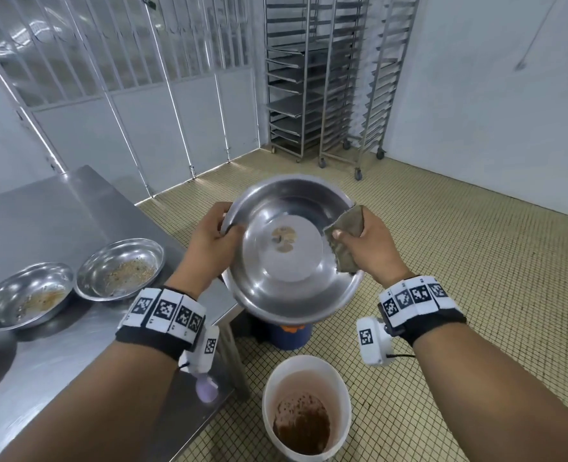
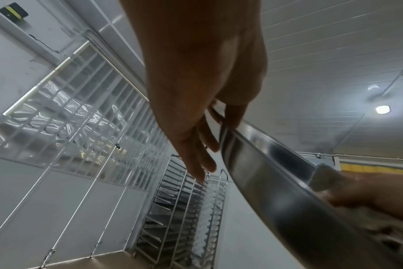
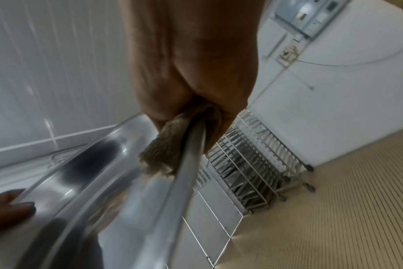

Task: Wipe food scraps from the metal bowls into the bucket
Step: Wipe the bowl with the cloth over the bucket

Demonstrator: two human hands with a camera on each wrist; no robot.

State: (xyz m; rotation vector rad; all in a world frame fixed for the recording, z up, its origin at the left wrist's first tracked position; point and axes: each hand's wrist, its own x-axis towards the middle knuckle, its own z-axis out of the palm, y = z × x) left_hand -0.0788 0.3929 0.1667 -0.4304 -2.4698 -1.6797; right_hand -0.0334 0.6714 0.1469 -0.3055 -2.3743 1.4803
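The white bucket [image 1: 306, 408] holds brown scraps; above it the tilted metal bowl [image 1: 292, 248] carries a small smear. The left hand [image 1: 213, 240] grasps its rim; the right hand [image 1: 365, 243] pinches a brown cloth [image 1: 344, 243] over the opposite rim; two soiled bowls [image 1: 72, 288] sit left of the bucket.

Glossy smooth metal bowl [image 1: 292, 248] between the hands, rough matt cloth [image 1: 344, 238] in the right hand [image 1: 369, 248], smooth white plastic bucket [image 1: 305, 365] below

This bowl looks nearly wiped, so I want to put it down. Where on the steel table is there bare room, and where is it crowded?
The steel table is bare along its far side, behind the two dirty bowls. Its near left is crowded by those bowls, side by side. A bare strip runs along the near edge under the left hand.
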